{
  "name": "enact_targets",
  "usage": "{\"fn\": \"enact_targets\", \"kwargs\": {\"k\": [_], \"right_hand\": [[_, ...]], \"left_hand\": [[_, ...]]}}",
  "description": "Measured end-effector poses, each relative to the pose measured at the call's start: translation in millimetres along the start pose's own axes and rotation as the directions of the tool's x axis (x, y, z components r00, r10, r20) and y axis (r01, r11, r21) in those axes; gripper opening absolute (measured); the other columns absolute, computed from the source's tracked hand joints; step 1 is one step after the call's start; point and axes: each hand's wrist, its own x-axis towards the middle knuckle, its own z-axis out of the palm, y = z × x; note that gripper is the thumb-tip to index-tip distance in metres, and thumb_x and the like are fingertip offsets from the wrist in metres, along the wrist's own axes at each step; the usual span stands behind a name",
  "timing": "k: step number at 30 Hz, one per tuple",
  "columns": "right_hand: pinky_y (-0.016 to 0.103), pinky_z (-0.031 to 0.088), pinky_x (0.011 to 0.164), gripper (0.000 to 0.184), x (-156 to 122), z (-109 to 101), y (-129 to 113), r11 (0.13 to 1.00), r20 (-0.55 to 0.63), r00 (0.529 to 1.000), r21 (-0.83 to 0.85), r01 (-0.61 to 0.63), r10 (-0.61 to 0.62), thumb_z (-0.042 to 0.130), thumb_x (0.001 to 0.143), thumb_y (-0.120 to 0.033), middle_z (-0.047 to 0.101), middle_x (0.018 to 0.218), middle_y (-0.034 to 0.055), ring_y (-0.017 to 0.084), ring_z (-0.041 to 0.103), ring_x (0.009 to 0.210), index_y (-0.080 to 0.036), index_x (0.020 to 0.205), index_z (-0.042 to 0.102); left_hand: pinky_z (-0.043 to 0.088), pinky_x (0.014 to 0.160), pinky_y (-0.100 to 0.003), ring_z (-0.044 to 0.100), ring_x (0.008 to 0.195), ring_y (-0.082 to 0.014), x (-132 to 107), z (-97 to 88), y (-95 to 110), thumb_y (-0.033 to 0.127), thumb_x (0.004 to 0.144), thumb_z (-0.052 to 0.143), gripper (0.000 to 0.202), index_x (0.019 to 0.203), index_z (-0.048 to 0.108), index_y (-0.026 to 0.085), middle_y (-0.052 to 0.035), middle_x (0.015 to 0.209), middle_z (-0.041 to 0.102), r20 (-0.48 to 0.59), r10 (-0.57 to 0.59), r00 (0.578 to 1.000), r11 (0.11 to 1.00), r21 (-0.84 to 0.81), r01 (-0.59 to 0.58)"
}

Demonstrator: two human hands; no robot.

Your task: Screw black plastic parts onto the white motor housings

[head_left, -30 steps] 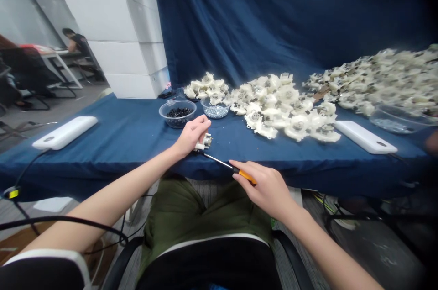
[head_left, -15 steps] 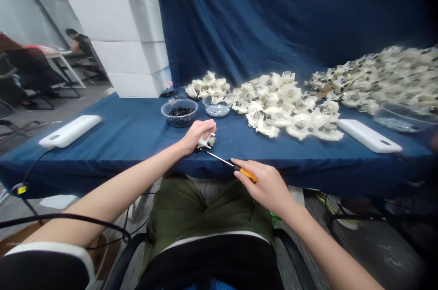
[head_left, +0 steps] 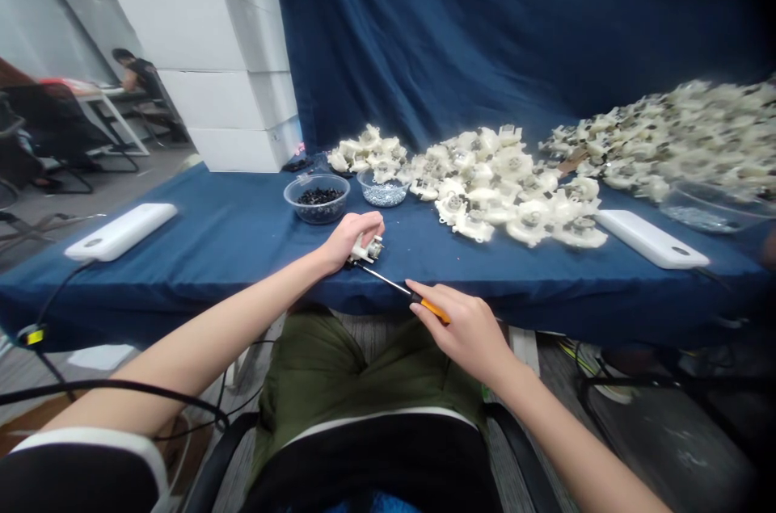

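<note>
Near the table's front edge, my left hand [head_left: 350, 240] is closed around a white plastic part [head_left: 369, 250] with a grey metal piece on it. The hand hides much of that part. My right hand [head_left: 470, 327] grips a screwdriver [head_left: 434, 309] by its orange and black handle. Its thin metal shaft points left and up, and the tip meets the near side of the white part at a small dark spot. Whether a screw sits under the tip is too small to tell.
Beyond my hands stand a clear bowl of small black pieces [head_left: 317, 199] and a bowl of shiny metal pieces [head_left: 384, 191]. White plastic parts [head_left: 485, 174] lie heaped behind, with a larger heap [head_left: 697, 133] at right. White boxes [head_left: 236, 109] are stacked at left. Two white devices [head_left: 121, 231] flank the table.
My right hand and the screwdriver have shifted slightly to the left. The left hand keeps its hold on the white part, and the screwdriver tip stays at it.
</note>
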Motion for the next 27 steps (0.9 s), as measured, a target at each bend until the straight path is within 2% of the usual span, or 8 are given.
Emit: {"fn": "enact_targets", "kwargs": {"k": [5,8,11,14,18,21,24,27], "right_hand": [[0.025,0.043,0.065,0.039,-5,1,-7,0.983,-0.056,0.995,-0.169,0.072,-0.083,0.047,0.104,-0.036,0.074,0.100,-0.0006,0.013,0.069,0.079,-0.035,0.142,0.058],[0.026,0.041,0.062,0.041,-7,-3,-13,0.969,-0.066,0.992,-0.230,0.093,-0.111,0.047,0.104,-0.033,0.074,0.101,-0.0003,0.014,0.069,0.079,-0.036,0.143,0.056],[0.026,0.047,0.070,0.042,-6,-5,-13,0.994,-0.042,0.998,-0.107,0.037,-0.041,0.051,0.102,-0.036,0.075,0.105,0.0024,0.016,0.072,0.086,-0.027,0.142,0.055],[0.027,0.049,0.076,0.036,-5,-5,-11,0.999,-0.044,0.998,-0.028,-0.036,0.035,0.053,0.101,-0.041,0.077,0.109,0.0041,0.019,0.074,0.092,-0.022,0.130,0.063],[0.027,0.041,0.064,0.034,-7,-2,-16,0.990,-0.078,0.996,-0.131,-0.058,0.048,0.043,0.105,-0.043,0.077,0.097,0.0002,0.018,0.074,0.082,-0.030,0.124,0.068],[0.026,0.039,0.062,0.032,-9,1,-22,0.988,-0.055,0.991,-0.086,-0.127,0.123,0.039,0.106,-0.041,0.075,0.099,-0.0024,0.016,0.072,0.079,-0.034,0.121,0.067],[0.027,0.046,0.072,0.025,-8,3,-23,0.981,-0.004,0.983,0.065,-0.182,0.182,0.054,0.100,-0.045,0.073,0.106,-0.0015,0.017,0.071,0.088,-0.027,0.114,0.065],[0.025,0.049,0.079,0.022,-8,4,-19,0.983,0.001,0.991,0.124,-0.132,0.133,0.064,0.095,-0.038,0.072,0.105,0.0003,0.015,0.070,0.093,-0.023,0.111,0.064]], "left_hand": [[0.038,0.070,-0.026,0.047,0.065,-0.0108,1,1.3,-1,0.038,0.091,0.052,0.056,0.039,0.043,0.018,-0.0020,0.065,0.053,-0.010,-0.010,1.000,1.000,0.007,0.010],[0.037,0.070,-0.027,0.047,0.064,-0.0108,2,2.9,-1,0.038,0.091,0.050,0.056,0.039,0.042,0.018,-0.0018,0.063,0.053,-0.025,-0.022,0.999,1.000,0.016,0.022],[0.037,0.070,-0.027,0.047,0.064,-0.0111,2,4.0,1,0.038,0.091,0.050,0.056,0.039,0.042,0.019,-0.0018,0.062,0.053,-0.029,-0.024,0.999,0.999,0.027,0.025],[0.038,0.073,-0.027,0.048,0.066,-0.0117,2,4.8,3,0.037,0.091,0.050,0.056,0.039,0.041,0.019,-0.0016,0.061,0.052,-0.027,-0.015,1.000,0.999,0.043,0.016],[0.038,0.076,-0.027,0.047,0.066,-0.0121,4,7.6,4,0.037,0.090,0.052,0.056,0.039,0.041,0.019,-0.0004,0.058,0.048,-0.021,-0.018,1.000,0.997,0.071,0.019],[0.036,0.073,-0.027,0.043,0.061,-0.0114,6,10.9,4,0.038,0.089,0.059,0.054,0.041,0.041,0.019,0.0019,0.053,0.042,-0.018,-0.047,0.999,0.995,0.089,0.049],[0.035,0.069,-0.027,0.039,0.059,-0.0113,5,13.4,4,0.037,0.088,0.058,0.053,0.042,0.040,0.020,0.0025,0.052,0.038,-0.045,-0.049,0.998,0.996,0.077,0.053],[0.035,0.067,-0.027,0.038,0.060,-0.0116,2,14.6,5,0.036,0.087,0.057,0.051,0.042,0.039,0.020,0.0020,0.053,0.037,-0.059,-0.035,0.998,0.998,0.053,0.038]]}}
